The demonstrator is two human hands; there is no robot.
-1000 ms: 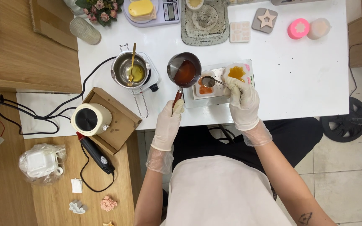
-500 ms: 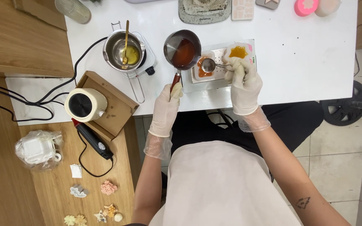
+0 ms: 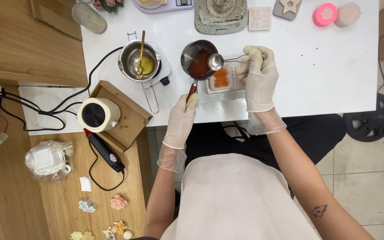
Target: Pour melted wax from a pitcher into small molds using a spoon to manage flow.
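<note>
My left hand [image 3: 182, 116], in a thin glove, grips the red-brown handle of a small metal pot [image 3: 198, 60] of orange-red liquid on the white table [image 3: 325, 66]. My gloved right hand [image 3: 258, 73] holds a small metal ladle [image 3: 216, 62] by its handle, with the bowl hanging over the pot's right rim. Just right of the pot sits a white mould tray [image 3: 227, 80] with orange filling in its left cells. My right hand covers part of the tray.
A second pot with yellow liquid and a gold spoon [image 3: 139, 60] stands on a small hotplate to the left. A cream cylindrical device [image 3: 98, 114] rests on a wooden box, beside a black tool [image 3: 104, 151]. Moulds, a scale and pink shapes line the far edge.
The ladle has moved left from above the mould tray to the rim of the orange-red pot. My left hand keeps its grip on the pot handle. The view has shifted slightly.
</note>
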